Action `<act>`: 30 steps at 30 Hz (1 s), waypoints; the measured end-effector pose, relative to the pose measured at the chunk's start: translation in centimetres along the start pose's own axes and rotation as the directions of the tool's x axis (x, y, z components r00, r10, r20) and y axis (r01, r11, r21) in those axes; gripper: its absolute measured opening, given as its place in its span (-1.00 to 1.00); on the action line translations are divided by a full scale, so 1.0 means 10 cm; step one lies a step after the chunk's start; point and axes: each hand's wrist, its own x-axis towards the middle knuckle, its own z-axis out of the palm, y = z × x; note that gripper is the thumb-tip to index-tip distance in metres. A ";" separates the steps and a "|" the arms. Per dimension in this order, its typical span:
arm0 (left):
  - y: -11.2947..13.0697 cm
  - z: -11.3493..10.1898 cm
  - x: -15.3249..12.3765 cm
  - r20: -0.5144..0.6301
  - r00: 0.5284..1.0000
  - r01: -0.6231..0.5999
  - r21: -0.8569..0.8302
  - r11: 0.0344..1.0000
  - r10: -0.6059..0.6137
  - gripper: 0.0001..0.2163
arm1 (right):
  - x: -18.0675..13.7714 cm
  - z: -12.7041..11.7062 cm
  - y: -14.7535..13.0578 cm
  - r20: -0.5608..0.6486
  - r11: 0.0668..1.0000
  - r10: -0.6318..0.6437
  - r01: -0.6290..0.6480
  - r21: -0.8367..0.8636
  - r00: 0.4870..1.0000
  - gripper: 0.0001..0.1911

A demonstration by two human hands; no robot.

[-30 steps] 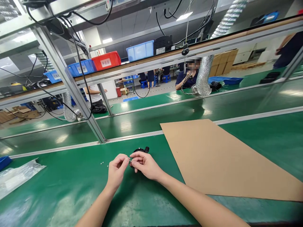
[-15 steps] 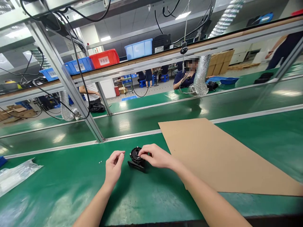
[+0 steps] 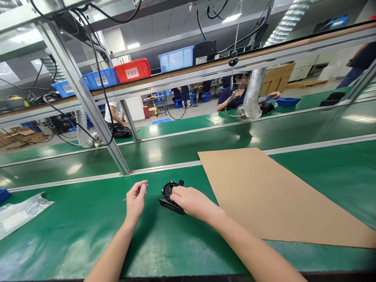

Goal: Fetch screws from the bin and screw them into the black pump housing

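A black round housing (image 3: 167,189) with a flat foot and a short stub stands on the green bench, just right of centre. My right hand (image 3: 190,199) lies over its right side, fingers curled down against it and closed on it; the fingertips are partly hidden. To the left, apart from the housing, my left hand (image 3: 136,196) is raised with thumb and forefinger pinched together. Whatever may be between those fingertips is too small to make out. A tiny pale piece (image 3: 124,199) shows on the bench beside my left hand.
A large cardboard sheet (image 3: 264,196) covers the bench to the right. Clear plastic bags (image 3: 23,211) lie at the left. A metal post (image 3: 88,102) rises behind, below a shelf with a red bin (image 3: 132,70) and blue bins. Other people sit across the benches.
My right hand has moved from a fingertip touch over the housing's face to a grip around its right side. My left hand has shifted slightly left and up, still pinched.
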 end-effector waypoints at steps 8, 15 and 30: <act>-0.08 -0.64 0.47 -0.365 0.922 -0.125 0.043 0.991 0.132 -0.66 | 0.00 0.13 -0.04 -0.138 0.998 -0.058 0.052 -0.045 0.989 -0.69; -0.34 -1.31 0.61 -0.053 0.988 0.139 0.732 0.667 -0.146 -0.82 | 0.03 0.12 0.06 -0.229 0.990 0.001 0.030 0.134 0.973 -0.78; -0.60 -0.81 0.50 0.053 0.968 0.121 0.760 0.638 -0.247 -0.92 | 0.14 0.41 -0.14 -0.026 0.887 0.138 -0.112 0.448 0.990 -0.34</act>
